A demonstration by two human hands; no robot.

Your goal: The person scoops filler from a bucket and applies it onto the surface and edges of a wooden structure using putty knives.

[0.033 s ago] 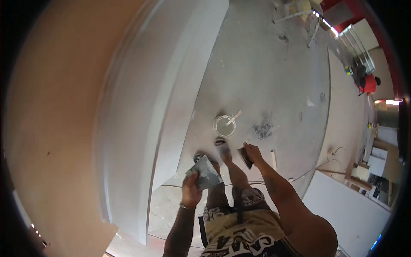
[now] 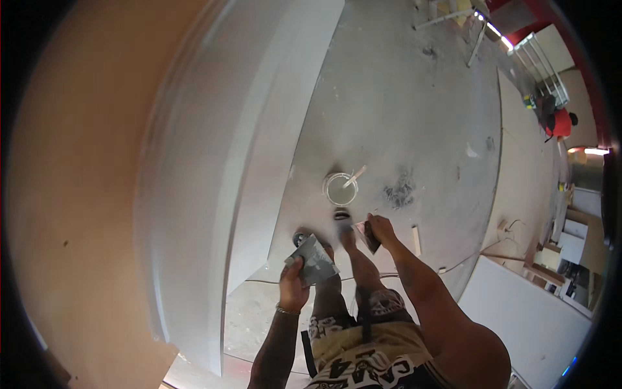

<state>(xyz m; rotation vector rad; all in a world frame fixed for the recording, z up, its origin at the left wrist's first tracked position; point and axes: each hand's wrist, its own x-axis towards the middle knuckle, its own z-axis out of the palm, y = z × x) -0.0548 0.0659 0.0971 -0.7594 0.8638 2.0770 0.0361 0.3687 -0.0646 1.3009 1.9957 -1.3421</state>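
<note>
My left hand (image 2: 293, 286) grips a flat, square grey plate (image 2: 311, 260) smeared with pale filler, thumb on top. A putty knife (image 2: 369, 235) with a broad blade is in my right hand (image 2: 381, 228), fingers wrapped round its upper part; the blade tilts down to the left. Both tools are held in front of my legs, apart from each other. Beyond them on the floor stands a round bucket (image 2: 328, 194) of greyish-white paste, a pale stirring stick (image 2: 355, 176) leaning out over its rim.
A long pale panel wall (image 2: 259, 162) runs along my left. On the floor lie a short wood strip (image 2: 416, 240) and a cable (image 2: 463, 262). A white board (image 2: 525, 318) is at the right. Far off are a ladder (image 2: 447, 17) and a person in red (image 2: 560, 124).
The putty knife in my right hand has turned slightly, and more of its pale edge shows. My left hand and the plate have shifted a little to the right.
</note>
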